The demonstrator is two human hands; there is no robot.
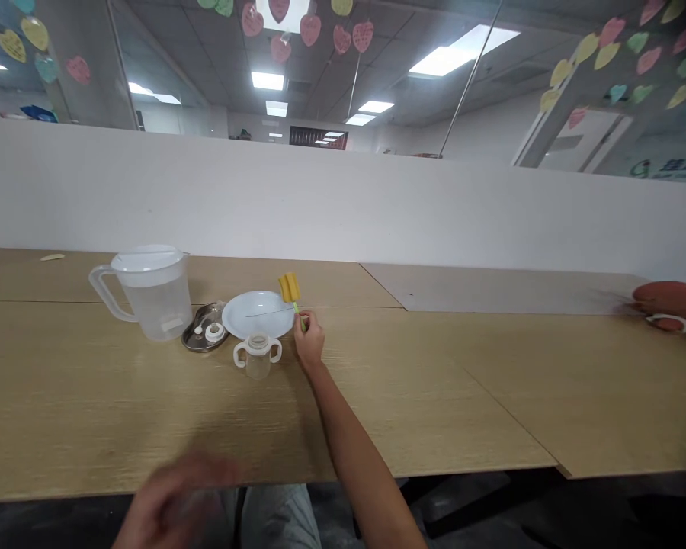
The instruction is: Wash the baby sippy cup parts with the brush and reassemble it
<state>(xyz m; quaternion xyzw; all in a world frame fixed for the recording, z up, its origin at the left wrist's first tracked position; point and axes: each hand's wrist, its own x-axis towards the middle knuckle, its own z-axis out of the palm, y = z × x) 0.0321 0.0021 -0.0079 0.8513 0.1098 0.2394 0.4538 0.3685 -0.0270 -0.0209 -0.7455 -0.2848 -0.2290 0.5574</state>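
Observation:
My right hand (309,338) grips the green handle of a sponge bottle brush (290,287). Its yellow sponge head points up, over the right rim of a white plate (240,319). Just in front of the plate stands a clear baby bottle (258,364) with two white handles and no cap on it. A small round steel dish (193,340) to the left holds a white ring-shaped bottle part (215,332) and a smaller white piece. Low at the table's front edge, my left hand (177,496) is smeared by motion, and its fingers cannot be made out.
A lidded translucent pitcher (158,301) stands left of the steel dish. A flat pale piece (52,257) lies at the back left of the wooden table (411,396). An orange-red object (668,296) sits at the far right. A white wall (331,206) rises behind.

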